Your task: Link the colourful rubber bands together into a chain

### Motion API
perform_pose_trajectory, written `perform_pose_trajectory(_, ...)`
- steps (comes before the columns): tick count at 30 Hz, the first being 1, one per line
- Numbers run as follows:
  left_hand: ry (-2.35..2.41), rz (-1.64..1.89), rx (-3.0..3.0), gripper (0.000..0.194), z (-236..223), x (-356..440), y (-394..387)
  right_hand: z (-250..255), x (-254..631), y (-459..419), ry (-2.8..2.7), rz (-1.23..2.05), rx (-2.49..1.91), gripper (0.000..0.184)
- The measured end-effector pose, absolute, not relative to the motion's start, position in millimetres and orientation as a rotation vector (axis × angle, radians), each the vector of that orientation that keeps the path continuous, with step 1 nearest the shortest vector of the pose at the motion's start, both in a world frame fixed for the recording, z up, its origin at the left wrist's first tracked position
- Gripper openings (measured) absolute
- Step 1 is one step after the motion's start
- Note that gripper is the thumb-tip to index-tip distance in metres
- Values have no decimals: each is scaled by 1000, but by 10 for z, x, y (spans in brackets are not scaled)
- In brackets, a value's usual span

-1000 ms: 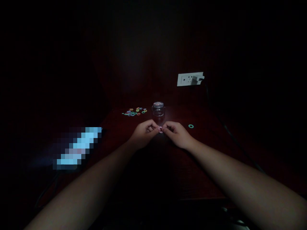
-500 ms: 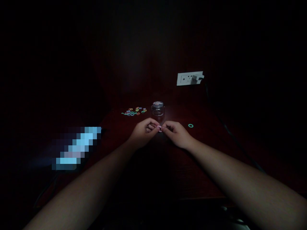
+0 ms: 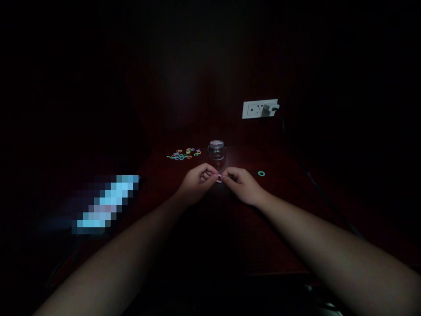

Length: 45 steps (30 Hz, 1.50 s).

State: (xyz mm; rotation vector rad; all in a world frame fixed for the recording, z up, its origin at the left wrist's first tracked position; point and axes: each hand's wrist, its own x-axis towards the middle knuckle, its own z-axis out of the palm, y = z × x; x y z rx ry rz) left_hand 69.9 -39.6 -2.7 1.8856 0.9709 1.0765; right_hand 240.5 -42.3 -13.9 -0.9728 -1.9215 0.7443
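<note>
Between both hands, just above the dark red tabletop, is a small pink ring that looks like a hair tie (image 3: 219,181). My left hand (image 3: 199,183) pinches its left side with thumb and forefinger, the other fingers curled. On the opposite side, the thumb and forefinger of my right hand (image 3: 242,184) pinch it too. Just beyond the hands stands a clear lidded jar (image 3: 216,152). A green hair tie (image 3: 261,174) lies to the right of my right hand. Several loose coloured hair ties (image 3: 184,155) lie in a spread left of the jar.
A lit, pixelated screen (image 3: 108,204) glows at the left of the table (image 3: 263,237). On the back wall is a white socket (image 3: 252,109) with a plug (image 3: 271,108) in it. A dark cable (image 3: 324,193) runs along the right side. The surroundings are very dark.
Almost nothing differs. Both hands keep their pinch on the pink hair tie, and the whole view has shifted very slightly.
</note>
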Motion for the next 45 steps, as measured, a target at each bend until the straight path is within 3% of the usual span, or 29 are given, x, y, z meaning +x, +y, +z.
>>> perform_pose_trajectory(19,898,1067,1812,22,-51,724,-392,-111,2403,-433,-1921,715,-982,21)
perform_pose_trajectory(45,820,1195,1812,13,-53,714,-384,-95,2402,-449,-1903,763,-978,22)
